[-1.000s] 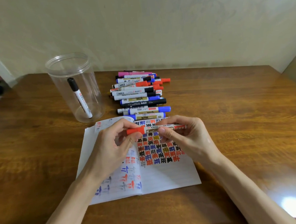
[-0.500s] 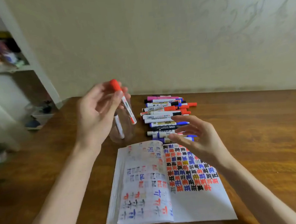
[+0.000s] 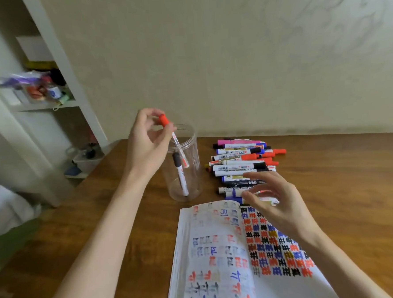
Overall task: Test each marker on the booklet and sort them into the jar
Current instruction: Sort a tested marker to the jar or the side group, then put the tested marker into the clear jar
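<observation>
My left hand [image 3: 147,142] pinches a red-capped marker [image 3: 175,141] by its cap end, with the marker's lower half hanging inside the mouth of the clear plastic jar [image 3: 193,172]. A black-capped marker [image 3: 180,174] leans inside the jar. My right hand [image 3: 272,199] hovers with fingers spread over the near end of the marker pile [image 3: 242,162], holding nothing. The open booklet [image 3: 234,257] lies in front of me, its pages covered with red, blue and black test marks.
The wooden table [image 3: 342,186] stands against a pale wall. A white shelf unit [image 3: 49,88] with small items stands at the left, past the table's left edge. A low bin [image 3: 85,160] sits on the floor beside it.
My left hand carried the red-capped marker from above the booklet up to the jar and lowered its tip into the mouth. My right hand let go of it and moved over the pile.
</observation>
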`<state>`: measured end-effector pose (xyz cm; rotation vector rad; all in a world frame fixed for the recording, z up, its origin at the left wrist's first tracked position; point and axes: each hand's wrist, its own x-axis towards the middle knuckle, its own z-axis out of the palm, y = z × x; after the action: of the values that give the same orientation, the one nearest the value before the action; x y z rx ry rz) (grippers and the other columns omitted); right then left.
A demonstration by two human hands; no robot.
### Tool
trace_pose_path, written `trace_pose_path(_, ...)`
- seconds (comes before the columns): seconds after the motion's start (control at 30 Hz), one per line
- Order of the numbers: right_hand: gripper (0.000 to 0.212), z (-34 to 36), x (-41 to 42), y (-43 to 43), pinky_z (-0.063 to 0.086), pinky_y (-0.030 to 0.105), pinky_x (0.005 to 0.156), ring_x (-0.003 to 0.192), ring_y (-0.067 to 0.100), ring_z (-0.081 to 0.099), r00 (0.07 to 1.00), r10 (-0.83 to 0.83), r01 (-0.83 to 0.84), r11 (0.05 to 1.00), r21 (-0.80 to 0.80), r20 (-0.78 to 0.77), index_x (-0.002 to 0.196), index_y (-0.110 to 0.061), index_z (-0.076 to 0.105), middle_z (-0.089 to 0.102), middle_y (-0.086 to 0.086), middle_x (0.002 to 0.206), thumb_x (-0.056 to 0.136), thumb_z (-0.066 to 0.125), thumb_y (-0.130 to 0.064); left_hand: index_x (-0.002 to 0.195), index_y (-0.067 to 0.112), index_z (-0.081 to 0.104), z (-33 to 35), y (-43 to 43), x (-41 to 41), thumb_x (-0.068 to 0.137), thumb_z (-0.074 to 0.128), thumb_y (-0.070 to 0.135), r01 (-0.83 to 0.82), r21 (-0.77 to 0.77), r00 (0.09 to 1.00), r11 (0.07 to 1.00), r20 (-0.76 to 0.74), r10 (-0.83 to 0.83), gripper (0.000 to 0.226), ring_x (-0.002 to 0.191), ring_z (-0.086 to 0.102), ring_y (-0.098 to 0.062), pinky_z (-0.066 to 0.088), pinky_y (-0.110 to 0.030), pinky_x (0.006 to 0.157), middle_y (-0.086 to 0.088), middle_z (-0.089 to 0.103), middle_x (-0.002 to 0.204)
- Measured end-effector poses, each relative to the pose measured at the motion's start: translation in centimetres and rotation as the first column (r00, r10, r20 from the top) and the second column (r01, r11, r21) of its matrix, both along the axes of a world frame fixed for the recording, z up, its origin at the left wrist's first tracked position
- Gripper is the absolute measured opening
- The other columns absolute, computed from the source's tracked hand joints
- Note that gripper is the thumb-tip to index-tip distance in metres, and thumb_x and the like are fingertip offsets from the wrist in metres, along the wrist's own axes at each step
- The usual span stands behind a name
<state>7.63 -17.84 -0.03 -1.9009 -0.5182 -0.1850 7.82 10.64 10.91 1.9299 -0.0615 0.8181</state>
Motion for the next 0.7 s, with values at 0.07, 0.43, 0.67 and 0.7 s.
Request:
trace_pose_path(0.07, 0.042, -0.1, 0.1, -0.2, 0.062, 0.026, 0.086, 0.097, 0.002, 0.073, 1.000, -0.007, 0.007, 1.000, 0.004, 0.001, 0.131, -0.029, 0.069, 0.066, -0.013, 0.124, 0.089, 0.078, -0.033, 0.121, 0.016, 0.054, -0.6, -0.2, -0.1, 0.098, 0.069, 0.012, 0.006, 0.027, 0.999, 1.000, -0.037, -0.005, 0.028, 0.105, 0.073, -0.011, 0.059, -0.027, 0.091, -0.001, 0.074, 0.110)
trace_pose_path(0.43, 0.042, -0.7, 0.4, -1.0, 0.062, 0.022, 0.083, 0.094, 0.003, 0.074, 0.999, -0.033, 0.033, 0.999, -0.023, 0.016, 0.129, -0.029, 0.069, 0.067, -0.010, 0.123, 0.090, 0.080, -0.022, 0.117, 0.024, 0.061, -1.5, -0.8, -0.7, 0.098, 0.070, 0.021, -0.035, 0.099, 0.993, 0.994, -0.108, 0.046, 0.022, 0.096, 0.071, 0.003, 0.060, -0.028, 0.083, 0.014, 0.078, 0.098)
trace_pose_path(0.67, 0.045, -0.8, 0.6, -1.7, 0.059, 0.015, 0.078, 0.094, 0.001, 0.072, 0.996, -0.078, 0.080, 0.994, -0.076, 0.032, 0.128, -0.031, 0.070, 0.065, -0.012, 0.122, 0.088, 0.082, -0.016, 0.107, 0.020, 0.067, -1.4, -1.3, -0.8, 0.097, 0.072, 0.025, -0.054, 0.128, 0.994, 0.990, -0.088, 0.066, 0.013, 0.100, 0.067, 0.005, 0.060, -0.024, 0.081, 0.012, 0.074, 0.102)
trace_pose_path(0.7, 0.044, -0.9, 0.7, -2.0, 0.059, 0.016, 0.077, 0.094, 0.001, 0.071, 0.993, -0.109, 0.113, 0.988, -0.104, 0.039, 0.128, -0.031, 0.070, 0.065, -0.013, 0.121, 0.088, 0.083, -0.018, 0.108, 0.019, 0.067, -1.5, -1.5, -0.8, 0.096, 0.072, 0.027, -0.053, 0.115, 0.996, 0.992, -0.068, 0.061, 0.015, 0.101, 0.067, 0.004, 0.059, -0.023, 0.081, 0.012, 0.073, 0.103)
